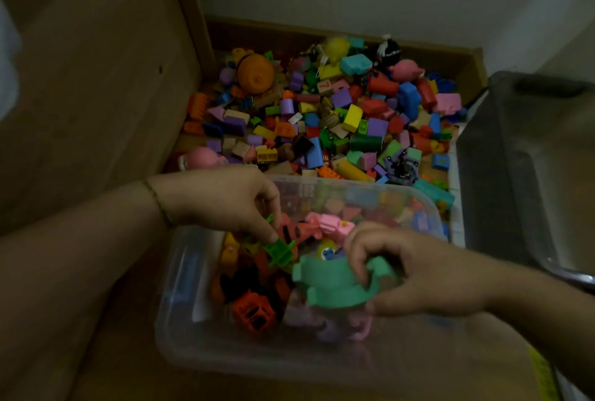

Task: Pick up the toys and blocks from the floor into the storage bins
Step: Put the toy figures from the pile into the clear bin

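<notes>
— Many blocks, by the look of it. Where are they lying?
— The pile of blocks (322, 117) is lying heaped inside a brown walled box (289, 30) on the far side from me. An orange round toy (256, 73) is sitting at its left end.
— And the bins?
— A grey bin (531, 159) is standing at the right, beside the box. The clear bin (180, 271) is sitting nearest me, just in front of the pile. It is already holding toys: a red-orange one (254, 310) low down and a pink one (328, 223) toward the back.
— What are your hands doing?
— Both are hanging over the clear bin. My right hand (415, 268) is gripping a teal curved piece (335, 284), with my fingers (360, 252) curling over its top edge and my thumb pressing underneath. My left hand (222, 197) is pinching a small bright green piece (280, 250) between thumb and fingertips. The green piece is hanging just left of the teal one, and both are above the toys in the bin.
— Anything smaller?
— A thin bracelet (157, 201) is circling my left wrist.
</notes>
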